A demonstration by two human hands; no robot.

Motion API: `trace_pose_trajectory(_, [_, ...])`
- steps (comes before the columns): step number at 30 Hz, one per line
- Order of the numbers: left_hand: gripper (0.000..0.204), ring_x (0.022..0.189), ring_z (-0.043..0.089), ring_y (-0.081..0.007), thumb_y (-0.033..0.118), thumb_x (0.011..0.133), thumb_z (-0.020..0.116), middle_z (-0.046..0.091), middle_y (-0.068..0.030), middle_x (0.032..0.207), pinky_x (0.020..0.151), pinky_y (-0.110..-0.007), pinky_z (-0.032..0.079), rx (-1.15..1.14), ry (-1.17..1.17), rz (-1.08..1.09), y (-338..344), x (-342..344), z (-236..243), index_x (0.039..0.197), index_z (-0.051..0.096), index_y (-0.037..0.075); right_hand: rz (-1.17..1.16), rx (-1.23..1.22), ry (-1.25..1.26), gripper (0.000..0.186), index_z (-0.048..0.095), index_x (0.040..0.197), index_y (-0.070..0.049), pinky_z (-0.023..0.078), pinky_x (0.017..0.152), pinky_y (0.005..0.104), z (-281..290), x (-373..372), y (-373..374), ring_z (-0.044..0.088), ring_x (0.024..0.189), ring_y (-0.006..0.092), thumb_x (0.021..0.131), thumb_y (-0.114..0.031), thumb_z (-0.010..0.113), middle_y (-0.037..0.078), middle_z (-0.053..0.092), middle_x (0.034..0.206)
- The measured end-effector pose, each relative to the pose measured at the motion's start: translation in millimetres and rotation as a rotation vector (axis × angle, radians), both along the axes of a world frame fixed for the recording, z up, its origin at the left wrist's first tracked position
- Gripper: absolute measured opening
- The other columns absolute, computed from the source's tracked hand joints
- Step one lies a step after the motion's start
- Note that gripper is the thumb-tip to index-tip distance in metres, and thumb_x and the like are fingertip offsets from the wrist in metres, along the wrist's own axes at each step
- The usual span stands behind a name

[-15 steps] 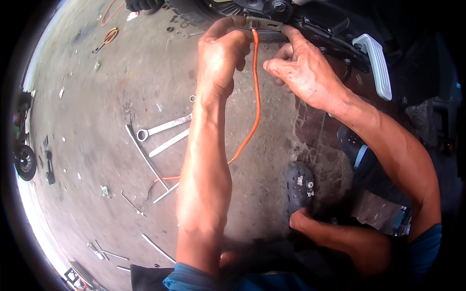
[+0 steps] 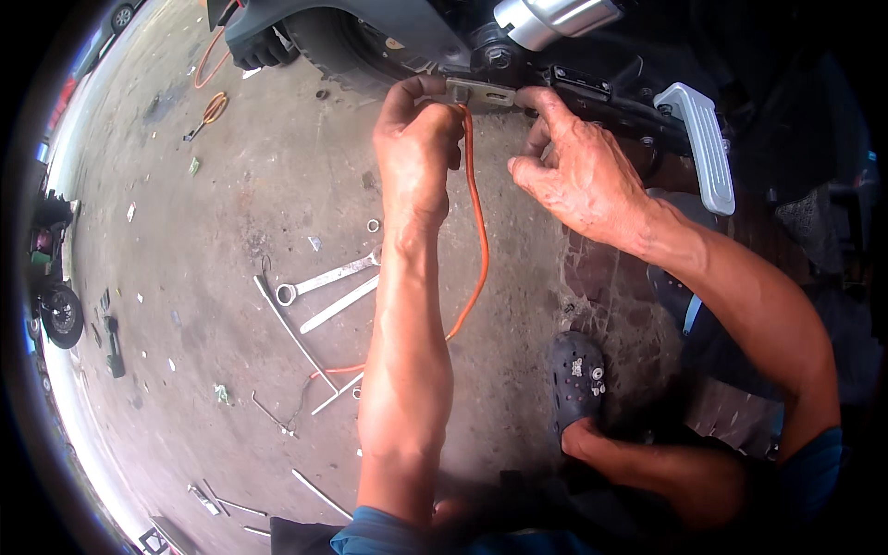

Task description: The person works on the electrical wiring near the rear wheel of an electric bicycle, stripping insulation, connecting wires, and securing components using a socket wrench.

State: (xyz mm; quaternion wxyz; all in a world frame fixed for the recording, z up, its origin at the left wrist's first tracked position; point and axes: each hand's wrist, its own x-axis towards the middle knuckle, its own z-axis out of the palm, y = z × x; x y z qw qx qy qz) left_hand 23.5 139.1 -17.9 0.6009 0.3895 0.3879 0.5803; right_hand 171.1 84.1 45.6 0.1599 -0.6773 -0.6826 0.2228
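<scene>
At the top centre, a flat metal plate point(image 2: 492, 94) with a slot lies along the underside of a vehicle. My left hand point(image 2: 414, 153) is closed at its left end, pinching the plate between thumb and fingers. An orange cable or hose point(image 2: 480, 236) hangs from beside those fingers and curves down behind my left forearm. My right hand point(image 2: 587, 176) reaches to the plate's right end, its index fingertip touching there. The thumb and other fingers of that hand are bent, apart from the index finger, and hold nothing I can see.
A tyre point(image 2: 338, 51), a silver cylinder point(image 2: 555, 18) and a grey ribbed footrest point(image 2: 700, 148) surround the hands. Wrenches point(image 2: 328, 280), a T-shaped bar point(image 2: 294, 328) and orange-handled scissors point(image 2: 208, 116) lie on the concrete floor. My foot in a dark clog point(image 2: 578, 375) stands below.
The view has tilted upward, so the silver cylinder and more of the vehicle show. My left hand stays on the plate; my right index finger stays near its right end.
</scene>
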Motion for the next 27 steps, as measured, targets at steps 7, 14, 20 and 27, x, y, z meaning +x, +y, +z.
trace_pose_trajectory(7, [0.032,0.054,0.047,-0.0114,0.005,0.075,0.049,0.058,-0.006,0.069,0.048,-0.024,0.038,0.001,0.044,0.016,-2.4,-1.1,3.8,0.106,0.053,-0.003,0.027,-0.041,0.026,0.064,0.036,0.137,0.0,0.05,0.069,0.034,2.0,-0.1,-2.0,0.065,0.073,0.0242,0.081,-0.015,0.063,0.013,0.065,0.086])
trace_pose_trajectory(14, [0.03,0.055,0.046,-0.0094,0.006,0.075,0.05,0.056,-0.0041,0.067,0.051,-0.023,0.037,-0.008,0.018,0.064,-10.4,1.3,1.7,0.103,0.055,-0.004,0.069,0.042,-0.015,0.071,0.03,0.139,0.006,0.05,0.071,0.0351,-5.0,1.2,-4.7,0.066,0.075,0.0248,0.081,-0.015,0.064,0.015,0.065,0.088])
trace_pose_trajectory(20, [0.035,0.062,0.05,-0.0082,0.005,0.077,0.053,0.057,-0.0029,0.072,0.056,-0.022,0.041,0.03,0.039,0.112,-19.1,1.9,-0.7,0.11,0.057,-0.006,0.107,0.068,-0.04,0.067,0.033,0.137,0.005,0.051,0.071,0.0346,-4.6,1.4,-0.7,0.066,0.075,0.0259,0.081,-0.014,0.064,0.015,0.065,0.088])
trace_pose_trajectory(27, [0.034,0.062,0.048,-0.0058,0.003,0.077,0.053,0.055,-0.0001,0.072,0.055,-0.021,0.039,-0.001,0.016,0.135,-20.8,2.6,0.9,0.109,0.057,-0.006,0.087,0.037,-0.09,0.056,0.043,0.129,0.0,0.051,0.079,0.0422,4.1,4.0,2.9,0.065,0.086,0.0372,0.08,-0.019,0.062,0.019,0.065,0.089])
